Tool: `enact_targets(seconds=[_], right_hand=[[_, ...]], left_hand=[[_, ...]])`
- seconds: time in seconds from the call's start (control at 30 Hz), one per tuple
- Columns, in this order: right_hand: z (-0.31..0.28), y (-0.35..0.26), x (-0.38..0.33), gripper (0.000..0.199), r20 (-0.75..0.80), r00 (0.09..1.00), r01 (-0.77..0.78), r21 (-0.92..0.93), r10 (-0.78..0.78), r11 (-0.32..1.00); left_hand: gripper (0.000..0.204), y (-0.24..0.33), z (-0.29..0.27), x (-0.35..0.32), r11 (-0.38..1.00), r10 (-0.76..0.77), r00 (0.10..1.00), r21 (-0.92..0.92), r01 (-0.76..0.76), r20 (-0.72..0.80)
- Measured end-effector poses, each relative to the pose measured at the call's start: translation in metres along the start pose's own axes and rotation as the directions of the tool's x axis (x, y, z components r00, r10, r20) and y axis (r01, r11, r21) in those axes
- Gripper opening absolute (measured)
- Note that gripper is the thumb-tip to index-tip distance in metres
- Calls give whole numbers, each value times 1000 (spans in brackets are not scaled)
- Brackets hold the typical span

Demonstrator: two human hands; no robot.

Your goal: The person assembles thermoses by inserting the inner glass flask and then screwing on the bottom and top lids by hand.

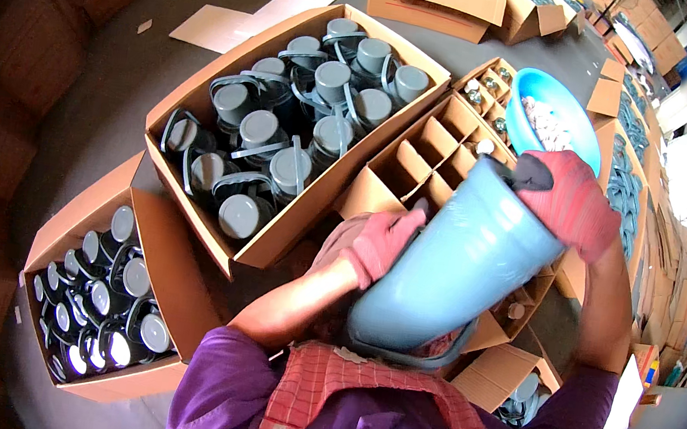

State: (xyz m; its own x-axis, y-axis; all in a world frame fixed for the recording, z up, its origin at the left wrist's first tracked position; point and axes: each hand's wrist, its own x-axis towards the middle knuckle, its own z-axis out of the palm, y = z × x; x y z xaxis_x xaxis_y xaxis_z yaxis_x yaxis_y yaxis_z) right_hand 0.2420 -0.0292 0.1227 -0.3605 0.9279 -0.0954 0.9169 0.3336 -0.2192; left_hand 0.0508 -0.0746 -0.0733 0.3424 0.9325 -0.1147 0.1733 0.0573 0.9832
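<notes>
Across my lap tilts a blue-grey plastic flask casing, its handle hanging at the lower end. My right hand, in a pink glove with dark fingertips, is closed over the upper rim of it. My left hand, gloved alike, lies beside the casing's left side with the thumb pointing up; its other fingers are mostly hidden, so what it grips does not show. Beyond the hands stands a carton with cardboard dividers, with several glass pieces in its far cells.
To the left, a large carton holds several grey-lidded flasks with handles; a second carton of them sits nearer. A light-blue basin with whitish bits rests on the divided carton. More cartons line the back and right. Cardboard flaps lie on the floor.
</notes>
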Motion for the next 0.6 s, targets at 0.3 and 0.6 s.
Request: enact_targets(seconds=[0.3, 0.6], right_hand=[[43, 44, 18, 27, -199, 980, 116, 497, -17, 860], [178, 16, -84, 96, -129, 929, 316, 762, -346, 565]], left_hand=[[57, 18, 3, -72, 879, 404, 882, 369, -301, -242], [31, -108, -39, -48, 767, -149, 829, -593, -247, -538]])
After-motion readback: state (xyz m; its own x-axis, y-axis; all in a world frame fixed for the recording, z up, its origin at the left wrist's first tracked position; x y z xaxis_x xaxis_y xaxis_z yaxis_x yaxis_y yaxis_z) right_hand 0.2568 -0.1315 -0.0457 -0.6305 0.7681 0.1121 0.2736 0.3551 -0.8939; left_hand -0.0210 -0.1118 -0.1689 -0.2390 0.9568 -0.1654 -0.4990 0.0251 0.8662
